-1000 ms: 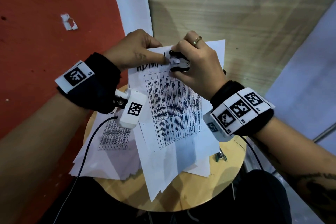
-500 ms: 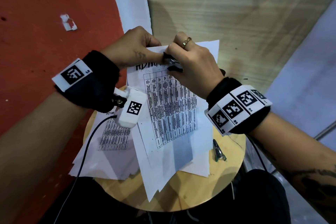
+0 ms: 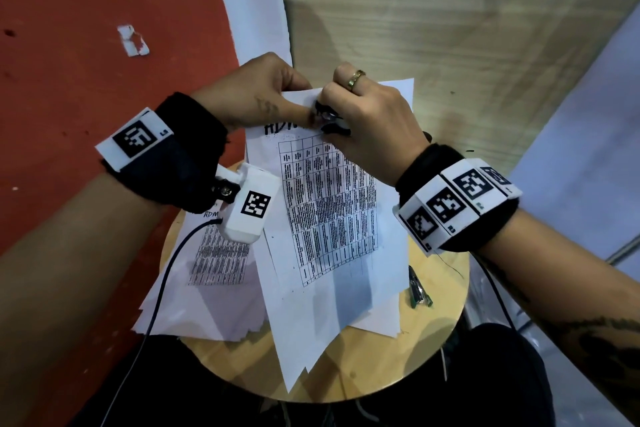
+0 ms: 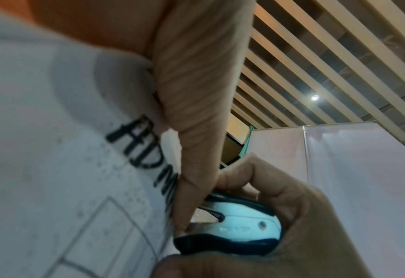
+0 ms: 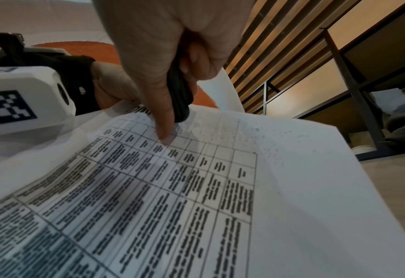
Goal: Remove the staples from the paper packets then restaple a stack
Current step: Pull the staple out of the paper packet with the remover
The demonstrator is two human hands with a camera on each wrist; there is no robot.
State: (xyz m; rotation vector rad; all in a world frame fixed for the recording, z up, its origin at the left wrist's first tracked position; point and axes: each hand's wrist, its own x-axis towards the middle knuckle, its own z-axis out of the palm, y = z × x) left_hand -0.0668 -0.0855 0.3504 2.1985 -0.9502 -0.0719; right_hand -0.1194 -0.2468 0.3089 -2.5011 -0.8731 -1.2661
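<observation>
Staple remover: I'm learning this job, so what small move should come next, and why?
Probably squeeze the staple remover and pull it off the packet. The right hand grips it at the top corner, jaws against the paper, while the left hand pinches that corner steady.

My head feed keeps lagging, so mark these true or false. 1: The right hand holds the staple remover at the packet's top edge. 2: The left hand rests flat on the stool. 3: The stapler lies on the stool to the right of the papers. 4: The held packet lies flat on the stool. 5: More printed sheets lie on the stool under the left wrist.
1. True: the right hand clamps the staple remover at the packet top.
2. False: the left hand pinches the packet's top edge.
3. True: the stapler lies on the stool.
4. False: its top is lifted.
5. True: printed sheets.
</observation>
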